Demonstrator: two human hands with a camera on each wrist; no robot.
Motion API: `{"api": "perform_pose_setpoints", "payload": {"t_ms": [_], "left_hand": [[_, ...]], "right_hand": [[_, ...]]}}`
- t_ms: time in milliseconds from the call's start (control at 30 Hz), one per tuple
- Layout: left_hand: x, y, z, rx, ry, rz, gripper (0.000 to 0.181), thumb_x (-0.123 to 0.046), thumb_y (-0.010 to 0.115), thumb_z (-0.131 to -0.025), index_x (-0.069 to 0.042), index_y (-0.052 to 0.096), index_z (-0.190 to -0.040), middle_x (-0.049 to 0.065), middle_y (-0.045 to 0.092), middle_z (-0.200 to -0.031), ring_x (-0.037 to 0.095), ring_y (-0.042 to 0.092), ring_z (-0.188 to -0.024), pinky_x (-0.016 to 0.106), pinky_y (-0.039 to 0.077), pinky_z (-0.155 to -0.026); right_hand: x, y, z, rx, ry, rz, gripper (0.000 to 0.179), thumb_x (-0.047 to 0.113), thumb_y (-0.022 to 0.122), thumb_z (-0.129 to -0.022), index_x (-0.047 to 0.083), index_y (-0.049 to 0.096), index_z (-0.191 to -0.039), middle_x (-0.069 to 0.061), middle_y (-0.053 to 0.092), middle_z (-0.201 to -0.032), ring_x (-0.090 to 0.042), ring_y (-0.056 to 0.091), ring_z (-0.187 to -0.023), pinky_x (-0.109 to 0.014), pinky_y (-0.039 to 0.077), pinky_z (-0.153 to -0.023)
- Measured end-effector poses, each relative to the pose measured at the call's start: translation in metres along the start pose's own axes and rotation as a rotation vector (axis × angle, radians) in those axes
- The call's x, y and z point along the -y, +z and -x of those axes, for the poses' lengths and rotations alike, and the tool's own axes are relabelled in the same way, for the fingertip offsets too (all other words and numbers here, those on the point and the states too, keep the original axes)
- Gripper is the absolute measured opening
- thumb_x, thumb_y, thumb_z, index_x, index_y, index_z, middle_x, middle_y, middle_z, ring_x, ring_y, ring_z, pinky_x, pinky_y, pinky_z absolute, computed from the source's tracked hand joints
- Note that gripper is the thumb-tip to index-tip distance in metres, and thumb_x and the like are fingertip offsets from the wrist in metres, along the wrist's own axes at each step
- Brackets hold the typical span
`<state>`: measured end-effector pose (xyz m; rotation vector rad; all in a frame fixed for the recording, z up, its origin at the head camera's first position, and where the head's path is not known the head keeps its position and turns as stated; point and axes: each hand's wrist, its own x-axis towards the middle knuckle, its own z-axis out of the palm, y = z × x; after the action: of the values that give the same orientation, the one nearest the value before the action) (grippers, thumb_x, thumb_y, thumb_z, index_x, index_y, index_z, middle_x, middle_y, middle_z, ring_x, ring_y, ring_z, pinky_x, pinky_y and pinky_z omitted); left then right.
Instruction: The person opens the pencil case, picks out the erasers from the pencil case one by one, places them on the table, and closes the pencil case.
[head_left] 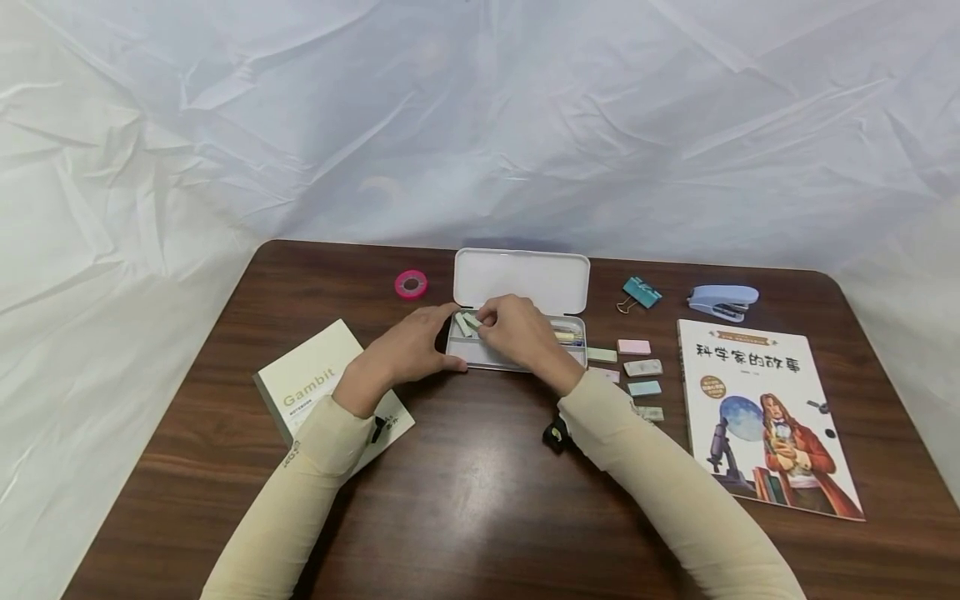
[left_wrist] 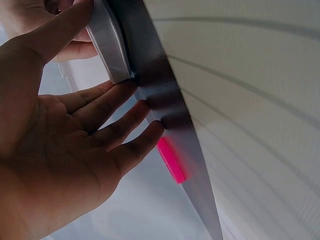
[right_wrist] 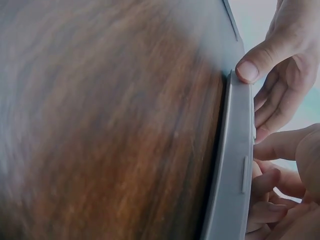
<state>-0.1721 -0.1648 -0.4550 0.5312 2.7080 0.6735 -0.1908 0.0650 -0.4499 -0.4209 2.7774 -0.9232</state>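
Note:
A white pencil case (head_left: 480, 354) lies open at the table's middle, its lid (head_left: 521, 279) tipped back. My left hand (head_left: 427, 340) grips the case's left end, thumb on the near rim (right_wrist: 235, 150) and fingers round the far side. The left wrist view shows those fingers (left_wrist: 115, 125) touching the table beside the case (left_wrist: 107, 45). My right hand (head_left: 487, 321) reaches into the left compartment and pinches a pale green eraser (head_left: 467, 323). Several pastel erasers (head_left: 633, 347) lie on the table just right of the case.
On the brown wooden table (head_left: 465, 500) a "Gambit" book (head_left: 311, 379) lies left and a picture book (head_left: 765, 417) right. A pink tape roll (head_left: 411, 284), a teal binder clip (head_left: 640, 292) and a blue stapler (head_left: 723, 302) sit along the back. White sheeting surrounds the table.

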Motion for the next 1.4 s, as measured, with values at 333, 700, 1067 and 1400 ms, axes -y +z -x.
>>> {"api": "perform_pose_setpoints", "payload": {"t_ms": [333, 700, 1067, 1400], "left_hand": [[0.001, 0.001, 0.001, -0.005, 0.000, -0.015, 0.101, -0.050, 0.097, -0.091, -0.016, 0.046, -0.172, 0.011, 0.062, -0.164, 0.029, 0.058, -0.155, 0.052, 0.049, -0.131], [0.001, -0.001, 0.002, -0.010, 0.019, -0.002, 0.101, -0.047, 0.098, -0.091, -0.012, 0.047, -0.171, 0.014, 0.061, -0.165, 0.032, 0.057, -0.157, 0.053, 0.047, -0.134], [-0.002, -0.002, 0.003, -0.002, 0.011, 0.016, 0.100, -0.048, 0.097, -0.091, -0.014, 0.047, -0.171, 0.014, 0.061, -0.165, 0.032, 0.055, -0.159, 0.053, 0.045, -0.136], [-0.001, -0.001, 0.002, -0.003, 0.014, 0.012, 0.099, -0.048, 0.097, -0.092, -0.014, 0.047, -0.170, 0.013, 0.062, -0.162, 0.030, 0.057, -0.156, 0.052, 0.045, -0.135]], "right_hand": [[-0.015, 0.000, -0.002, -0.056, -0.018, -0.183, 0.017, 0.019, 0.079, -0.098, 0.019, 0.090, -0.111, 0.008, 0.084, -0.092, -0.013, 0.074, -0.083, -0.031, 0.058, -0.076], [-0.015, -0.055, 0.041, 0.017, -0.054, -0.386, 0.020, 0.017, 0.074, -0.105, 0.010, 0.087, -0.118, -0.007, 0.081, -0.105, -0.013, 0.065, -0.075, -0.027, 0.052, -0.071], [-0.040, -0.097, 0.093, 0.074, -0.001, -0.311, 0.018, 0.016, 0.075, -0.109, 0.008, 0.085, -0.123, -0.012, 0.081, -0.108, -0.007, 0.047, -0.062, -0.027, 0.042, -0.060], [-0.072, -0.111, 0.137, 0.080, 0.003, -0.157, 0.014, 0.013, 0.077, -0.108, 0.011, 0.086, -0.119, -0.003, 0.074, -0.087, -0.010, 0.053, -0.069, -0.027, 0.045, -0.065]]}}
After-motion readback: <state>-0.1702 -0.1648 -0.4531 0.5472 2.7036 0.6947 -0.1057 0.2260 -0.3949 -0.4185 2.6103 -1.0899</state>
